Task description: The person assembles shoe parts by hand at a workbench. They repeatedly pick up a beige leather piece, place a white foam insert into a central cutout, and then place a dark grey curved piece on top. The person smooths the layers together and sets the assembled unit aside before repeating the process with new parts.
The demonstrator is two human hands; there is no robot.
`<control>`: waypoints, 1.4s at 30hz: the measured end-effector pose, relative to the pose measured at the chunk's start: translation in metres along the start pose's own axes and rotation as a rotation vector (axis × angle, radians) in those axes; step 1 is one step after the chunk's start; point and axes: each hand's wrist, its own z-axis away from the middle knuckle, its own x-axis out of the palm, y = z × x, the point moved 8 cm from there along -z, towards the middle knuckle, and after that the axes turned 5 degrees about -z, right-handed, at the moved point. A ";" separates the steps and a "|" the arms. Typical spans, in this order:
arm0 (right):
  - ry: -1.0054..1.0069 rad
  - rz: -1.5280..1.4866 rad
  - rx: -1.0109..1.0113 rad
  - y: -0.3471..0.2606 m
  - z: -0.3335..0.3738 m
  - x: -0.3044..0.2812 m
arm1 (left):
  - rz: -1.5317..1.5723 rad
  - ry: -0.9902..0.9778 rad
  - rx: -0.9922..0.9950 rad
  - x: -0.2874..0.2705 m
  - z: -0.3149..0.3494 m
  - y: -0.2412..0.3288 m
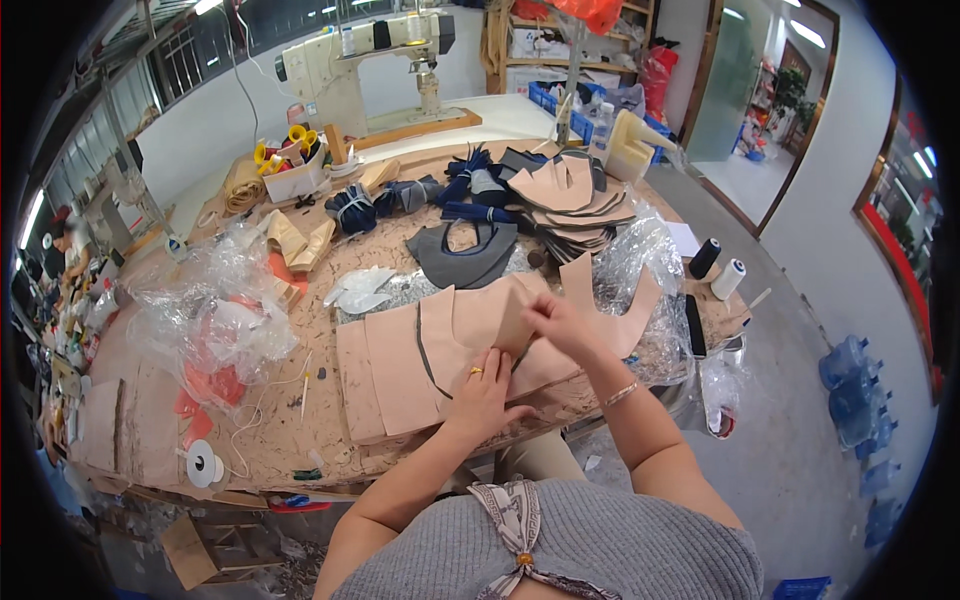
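My left hand [485,392] lies with fingers stretched and thumb out on overlapping flat pink-beige cut pieces [395,365], which look like leather or fabric. Its fingertips touch the lower end of a small tan flap [514,322]. The fingers of my right hand [562,325] are closed in a pinch at that flap's upper right edge, and the flap stands up from the layers. A dark narrow strip [426,350] runs along the left part of the pieces. To the right of my right hand lies a U-shaped pink-beige piece [640,315].
Beyond my hands are dark grey curved pieces [462,258], stacked beige pieces [555,185] and tied navy bundles [352,208]. Clear plastic [215,300] covers the left side. Thread cones [728,280] stand at the right edge. A sewing machine [370,75] is at the back.
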 end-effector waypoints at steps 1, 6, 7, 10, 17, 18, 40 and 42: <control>0.041 0.175 -0.016 0.001 -0.006 -0.012 | -0.018 0.012 0.012 -0.004 -0.002 0.001; 0.157 0.600 -0.014 0.030 -0.021 -0.046 | 0.001 -0.020 0.033 -0.008 -0.007 0.002; 0.177 0.646 -0.024 0.027 -0.018 -0.044 | -0.001 -0.009 0.042 -0.008 -0.006 0.002; 0.157 0.688 -0.051 0.015 -0.016 -0.038 | -0.003 0.012 0.042 -0.007 -0.006 0.001; 0.155 0.767 -0.085 0.012 -0.017 -0.031 | 0.024 -0.187 -0.029 -0.009 -0.029 0.003; 0.142 0.768 -0.062 0.012 -0.016 -0.030 | 0.049 -0.195 -0.032 -0.002 -0.035 0.002; -0.364 1.001 -0.457 0.026 0.067 0.085 | -0.076 0.069 -0.098 -0.012 0.035 -0.001; -0.283 1.124 -0.570 0.017 0.078 0.078 | -0.093 0.070 -0.098 -0.013 0.036 -0.002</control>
